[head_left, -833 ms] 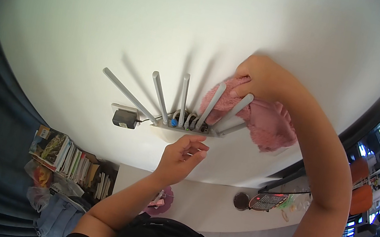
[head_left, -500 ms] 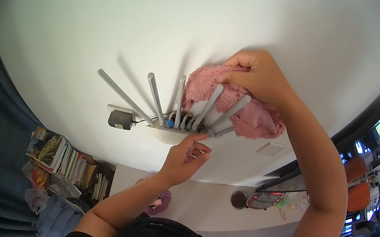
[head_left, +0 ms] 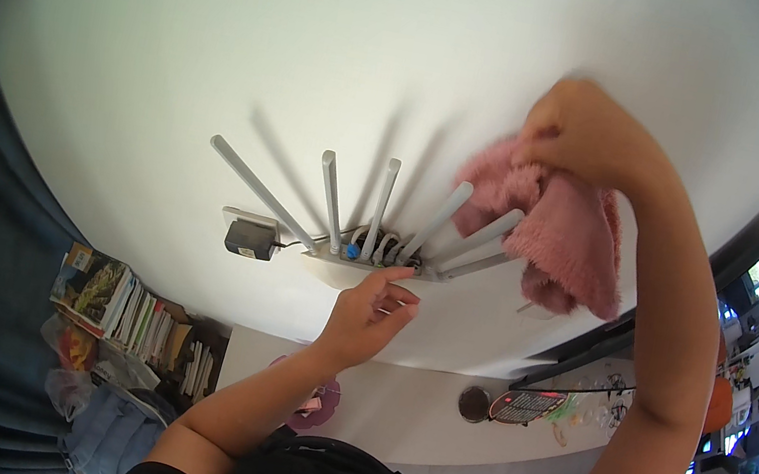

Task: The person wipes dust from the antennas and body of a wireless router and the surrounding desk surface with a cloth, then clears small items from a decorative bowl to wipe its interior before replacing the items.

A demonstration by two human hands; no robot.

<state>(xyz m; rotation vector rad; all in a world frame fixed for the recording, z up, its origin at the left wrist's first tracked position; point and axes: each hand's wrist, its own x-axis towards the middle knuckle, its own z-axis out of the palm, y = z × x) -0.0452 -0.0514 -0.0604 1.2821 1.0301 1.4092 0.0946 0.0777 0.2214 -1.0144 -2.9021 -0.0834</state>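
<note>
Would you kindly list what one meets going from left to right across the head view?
Row of books → black power adapter → left hand under the white router → pink fluffy cloth gripped by the right hand → red racket

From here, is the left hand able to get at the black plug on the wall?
Probably yes. The left hand rests at the front edge of the white router, and the black plug sits just to its left on the wall, with nothing between them.

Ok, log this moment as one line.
right hand: grips pink cloth by router antennas | left hand: open, at white router | wall adapter: plugged
</note>
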